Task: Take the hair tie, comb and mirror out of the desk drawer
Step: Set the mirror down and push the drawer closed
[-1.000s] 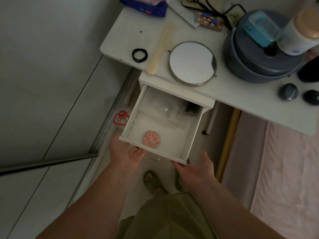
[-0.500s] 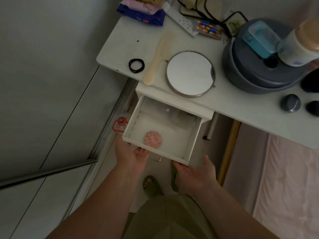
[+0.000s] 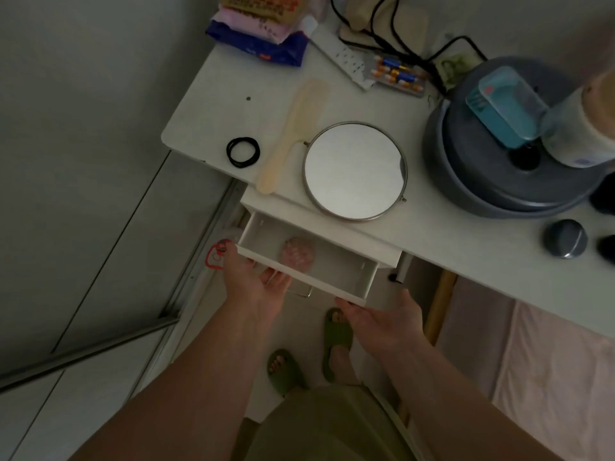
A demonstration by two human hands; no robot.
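Hair tie [image 3: 243, 152], comb [image 3: 293, 134] and mirror [image 3: 354, 169] lie on the desk, eleven to twelve o'clock from the drawer [image 3: 352, 281]: removal looks done. My left hand [image 3: 253, 284] and right hand [image 3: 379, 322] press its front, fingers loose, holding nothing. Next, an even push shuts it.

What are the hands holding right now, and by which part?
Nothing is held: the left grip and right grip press open fingers against the drawer front, at its two ends.

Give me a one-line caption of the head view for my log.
Left hand and right hand at the partly open drawer's front; hair tie, comb and mirror lie on the desk.
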